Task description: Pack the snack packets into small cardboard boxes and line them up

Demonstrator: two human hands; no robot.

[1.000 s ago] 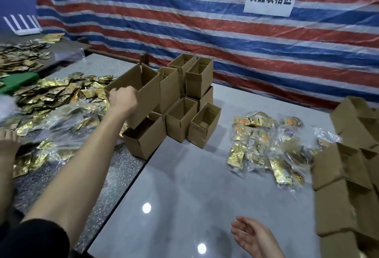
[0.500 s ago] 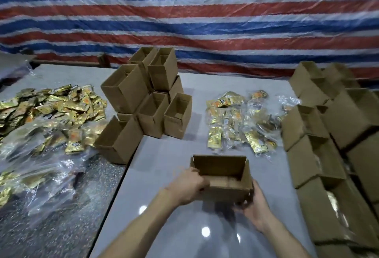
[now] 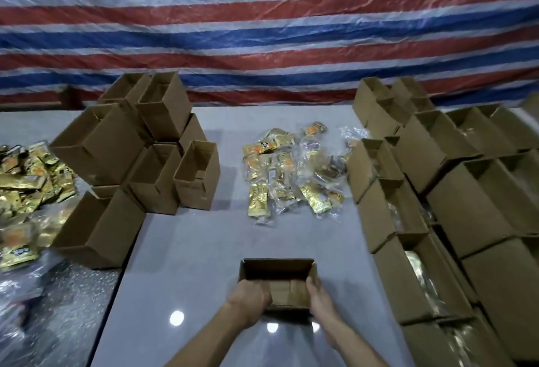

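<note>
A small open cardboard box (image 3: 278, 272) stands on the grey table (image 3: 189, 264) right in front of me, its inside empty. My left hand (image 3: 250, 296) grips its near left corner and my right hand (image 3: 319, 298) holds its near right side. Beyond it, mid-table, lies a loose heap of gold snack packets (image 3: 291, 180) in clear wrap.
A stack of empty boxes (image 3: 151, 151) stands at the left, with another pile of gold packets (image 3: 32, 186) and plastic bags beyond the table's left edge. Rows of boxes (image 3: 437, 221), some holding packets, line the right side. A striped tarp (image 3: 262, 46) hangs behind.
My left hand took a box from the left stack, both hands brought it in front of me, and it now stands lower and nearer on the table. My view has turned right.
</note>
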